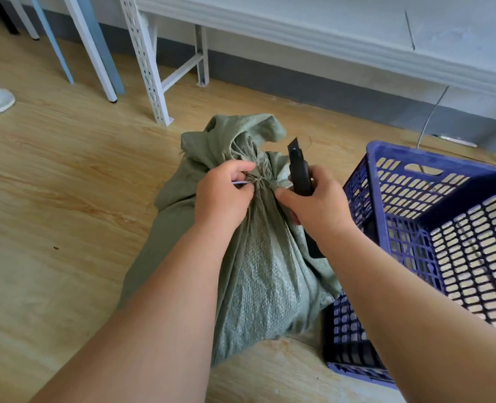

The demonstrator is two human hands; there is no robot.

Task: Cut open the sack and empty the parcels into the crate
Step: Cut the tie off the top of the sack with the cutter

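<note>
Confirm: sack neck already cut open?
No: the sack neck is bunched and tied shut with twine, the left hand pinches at the knot, and the right hand holds the knife beside it.

No writing, label, brand, number or sign can be read anywhere in the head view. The woven green sack [258,257], the black utility knife [300,175] and the blue crate [433,228] at about three o'clock all show plain, unmarked surfaces.
</note>
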